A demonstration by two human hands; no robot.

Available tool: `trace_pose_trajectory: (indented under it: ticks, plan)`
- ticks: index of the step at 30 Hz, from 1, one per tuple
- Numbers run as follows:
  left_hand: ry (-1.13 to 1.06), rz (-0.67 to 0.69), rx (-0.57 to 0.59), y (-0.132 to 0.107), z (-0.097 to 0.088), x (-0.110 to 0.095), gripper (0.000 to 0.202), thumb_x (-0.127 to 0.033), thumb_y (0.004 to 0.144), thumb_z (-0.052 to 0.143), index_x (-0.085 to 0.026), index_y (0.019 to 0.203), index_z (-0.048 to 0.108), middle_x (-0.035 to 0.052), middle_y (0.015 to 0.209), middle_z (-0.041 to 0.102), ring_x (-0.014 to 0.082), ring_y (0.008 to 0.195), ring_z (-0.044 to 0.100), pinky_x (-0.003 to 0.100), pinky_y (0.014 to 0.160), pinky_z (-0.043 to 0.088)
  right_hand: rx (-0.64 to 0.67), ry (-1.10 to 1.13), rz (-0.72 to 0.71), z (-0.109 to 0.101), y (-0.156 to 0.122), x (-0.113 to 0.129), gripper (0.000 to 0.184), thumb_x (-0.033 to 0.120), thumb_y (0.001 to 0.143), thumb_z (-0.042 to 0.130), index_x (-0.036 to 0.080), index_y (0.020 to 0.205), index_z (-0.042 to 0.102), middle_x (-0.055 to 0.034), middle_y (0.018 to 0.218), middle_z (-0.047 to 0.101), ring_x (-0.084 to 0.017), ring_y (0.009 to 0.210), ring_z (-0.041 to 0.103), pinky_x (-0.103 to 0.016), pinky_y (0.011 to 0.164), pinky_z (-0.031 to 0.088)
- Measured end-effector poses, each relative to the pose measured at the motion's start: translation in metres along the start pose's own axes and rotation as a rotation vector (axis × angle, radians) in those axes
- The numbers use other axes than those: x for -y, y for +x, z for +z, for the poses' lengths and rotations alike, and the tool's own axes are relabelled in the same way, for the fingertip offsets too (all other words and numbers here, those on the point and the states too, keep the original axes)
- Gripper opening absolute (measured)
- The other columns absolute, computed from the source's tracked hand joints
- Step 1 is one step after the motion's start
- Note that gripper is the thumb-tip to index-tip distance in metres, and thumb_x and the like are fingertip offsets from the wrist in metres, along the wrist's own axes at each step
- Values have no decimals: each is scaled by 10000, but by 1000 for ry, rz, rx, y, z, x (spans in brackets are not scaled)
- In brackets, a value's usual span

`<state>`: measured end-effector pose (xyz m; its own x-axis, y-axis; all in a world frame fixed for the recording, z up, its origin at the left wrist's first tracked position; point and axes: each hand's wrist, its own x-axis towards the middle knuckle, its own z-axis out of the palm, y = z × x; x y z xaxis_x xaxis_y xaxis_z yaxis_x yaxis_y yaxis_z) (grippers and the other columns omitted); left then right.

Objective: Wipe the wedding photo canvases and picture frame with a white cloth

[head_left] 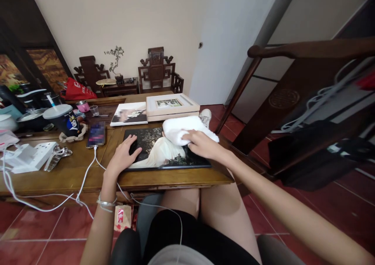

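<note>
A large dark photo panel (159,151) lies flat near the front edge of the wooden table, with a pale flowing dress in its picture. My left hand (125,154) rests on the panel's left end, fingers spread. At the panel's right part my right hand (199,142) grips a folded white towel (184,128), which covers the upper right of the picture. Some of the right fingers are hidden in the towel's folds.
Behind the panel lie a photo print (130,114) and a stacked pale picture frame (172,102). To the left are a phone (96,134) on a white cable, a power strip (38,155) and a dark lidded cup (68,120). A wooden chair (281,85) stands at right.
</note>
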<state>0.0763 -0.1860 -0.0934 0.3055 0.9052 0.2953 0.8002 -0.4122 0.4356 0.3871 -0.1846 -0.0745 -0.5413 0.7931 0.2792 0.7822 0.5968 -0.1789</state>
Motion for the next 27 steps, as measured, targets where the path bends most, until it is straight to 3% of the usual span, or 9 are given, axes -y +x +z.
trace_pose_trajectory:
  ticks: [3, 6, 9, 14, 21, 24, 27]
  plan:
    - [27, -4, 7, 0, 0, -1, 616, -442, 883, 452, -63, 1368, 461, 152, 1460, 446, 225, 1415, 320, 390, 1163, 263, -55, 53, -49, 1, -33, 19, 419, 6, 630, 391, 172, 905, 660, -131, 1121, 672, -276, 1276, 490, -451, 1040, 383]
    - [55, -22, 9, 0, 0, -3, 637, -449, 881, 448, -43, 1372, 451, 166, 1495, 384, 241, 1430, 280, 401, 1167, 252, -56, 81, -69, -2, -63, 35, 420, 9, 627, 399, 183, 914, 652, -132, 1251, 623, -270, 1326, 440, -516, 1111, 298]
    - [57, -41, 13, 0, -1, -5, 631, -463, 891, 433, -35, 1352, 472, 181, 1485, 396, 246, 1414, 317, 396, 1168, 250, -18, 86, -89, -6, -75, 40, 405, 12, 626, 398, 183, 891, 653, -138, 1254, 623, -274, 1333, 432, -516, 1108, 306]
    - [56, -52, -2, 0, 2, 1, 557, -398, 920, 380, -72, 1364, 460, 163, 1473, 427, 231, 1392, 363, 392, 1161, 269, -39, 66, -33, -4, -44, 21, 375, 15, 622, 396, 182, 836, 656, -128, 1178, 659, -285, 1214, 538, -410, 953, 450]
    - [51, -30, -1, -1, 7, 12, 521, -402, 929, 370, -150, 1380, 441, 128, 1500, 397, 222, 1410, 330, 436, 1151, 282, -50, -32, 46, 7, 23, -20, 336, 34, 642, 407, 165, 827, 654, -99, 878, 687, -242, 865, 628, -309, 800, 453]
    - [45, -37, 8, -1, 7, 11, 517, -399, 927, 370, -155, 1375, 450, 124, 1503, 393, 219, 1413, 324, 435, 1150, 280, -74, -45, 64, 10, 26, -21, 340, 26, 645, 405, 163, 828, 657, -114, 916, 690, -257, 932, 629, -326, 832, 456]
    - [43, -52, 19, -1, 6, 8, 528, -400, 931, 359, -138, 1381, 445, 130, 1509, 381, 219, 1418, 313, 440, 1146, 284, -78, -34, 53, 12, 8, -12, 357, 12, 643, 404, 147, 849, 662, -159, 1076, 675, -294, 1156, 566, -388, 936, 445]
